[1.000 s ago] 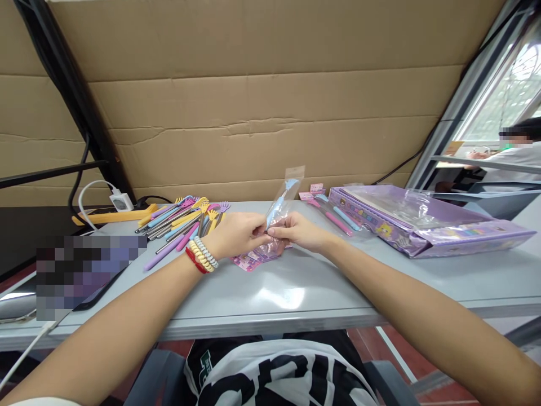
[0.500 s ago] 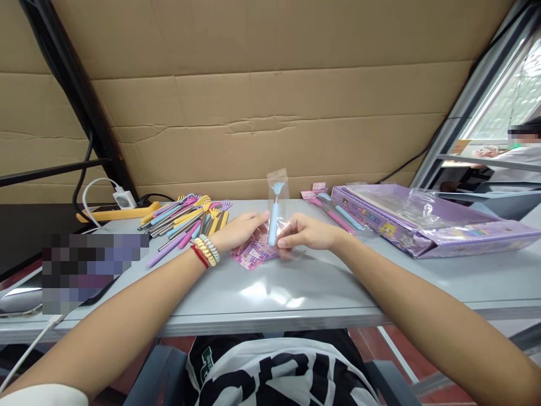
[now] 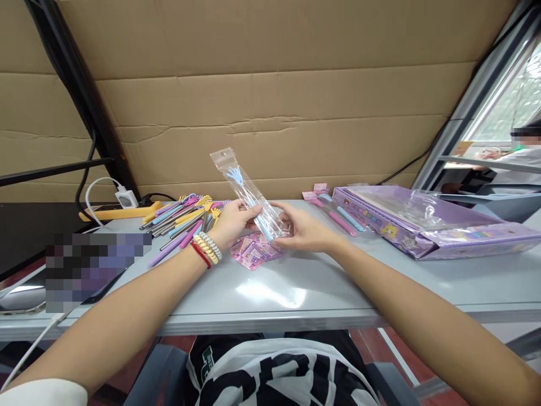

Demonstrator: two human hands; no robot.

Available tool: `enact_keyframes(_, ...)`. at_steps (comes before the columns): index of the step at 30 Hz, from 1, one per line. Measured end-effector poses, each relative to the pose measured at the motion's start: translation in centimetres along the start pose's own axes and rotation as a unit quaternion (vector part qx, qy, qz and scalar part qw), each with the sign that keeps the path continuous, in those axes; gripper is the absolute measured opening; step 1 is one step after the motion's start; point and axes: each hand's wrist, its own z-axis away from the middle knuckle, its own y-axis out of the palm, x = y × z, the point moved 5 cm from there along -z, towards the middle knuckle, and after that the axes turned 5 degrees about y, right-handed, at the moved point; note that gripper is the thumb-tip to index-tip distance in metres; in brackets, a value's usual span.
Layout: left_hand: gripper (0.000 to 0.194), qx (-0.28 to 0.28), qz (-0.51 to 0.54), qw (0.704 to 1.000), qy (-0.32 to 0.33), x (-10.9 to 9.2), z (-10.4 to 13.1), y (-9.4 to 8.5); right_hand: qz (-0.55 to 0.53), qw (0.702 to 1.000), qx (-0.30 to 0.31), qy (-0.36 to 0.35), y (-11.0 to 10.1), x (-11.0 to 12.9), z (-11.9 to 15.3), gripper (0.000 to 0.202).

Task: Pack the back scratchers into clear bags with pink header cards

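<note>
Between my hands is a clear plastic bag [image 3: 222, 158] with a light blue back scratcher [image 3: 235, 176] inside, its hand-shaped head up and leaning left. My left hand [image 3: 236, 219] is closed on the bag's left side, thumb across it. My right hand [image 3: 302, 226] grips the bag's lower right end between thumb and fingers. Beneath them several pink printed cards [image 3: 252, 252] lie overlapping on the table. Left of my left hand is a pile of loose back scratchers [image 3: 180, 217] in yellow, blue, pink and purple with metal rods.
Bagged back scratchers [image 3: 338, 216] with pink cards lie right of my right hand, beside a purple display box [image 3: 406, 225]. A phone [image 3: 97, 268], a white charger [image 3: 125, 197] and a yellow power strip [image 3: 114, 213] are at left. A cardboard wall [image 3: 274, 96] stands behind; a person sits far right.
The bagged back scratcher has gone from upright to tilted, its head now toward the upper left. My left hand has shifted slightly left, and my right hand has turned around the lower end.
</note>
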Motion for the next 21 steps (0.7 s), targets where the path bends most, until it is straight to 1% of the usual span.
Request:
enact_keyframes(2, 0.03, -0.005, -0.004, 1.0, -0.005, 0.1, 0.0, 0.0, 0.023, 0.999, -0.029, -0.006, -0.3, 0.1, 0.1, 0.094)
enact_keyframes(5, 0.029, -0.001, 0.003, 1.0, -0.009, 0.1, 0.1, 0.1, 0.072, 0.996, -0.044, -0.012, -0.5, 0.3, 0.1, 0.094)
enact_keyframes(9, 0.034, 0.013, 0.012, 1.0, 0.003, -0.1, 0.1, 0.1, 0.103, 0.993, -0.047, -0.042, -0.7, 0.5, 0.1, 0.083)
enact_keyframes(13, 0.036, 0.008, 0.008, 1.0, 0.024, -0.6, 0.0, -0.3, 0.122, 0.988, -0.039, -0.092, -0.8, 0.7, 0.1, 0.062)
enact_keyframes(15, 0.034, 0.009, 0.001, 1.0, 0.024, -0.7, 0.0, -0.4, 0.132, 0.985, -0.044, -0.104, -0.9, 0.8, 0.2, 0.057)
enact_keyframes(19, 0.031, 0.012, 0.011, 1.0, 0.023, -0.8, 0.0, -0.4, 0.174, 0.977, -0.049, -0.117, -0.7, 1.2, 0.3, 0.069)
enact_keyframes(21, 0.033, 0.015, 0.016, 1.0, 0.018, -0.8, 0.0, -0.3, 0.203, 0.97, -0.059, -0.124, -0.5, 1.2, 0.3, 0.07)
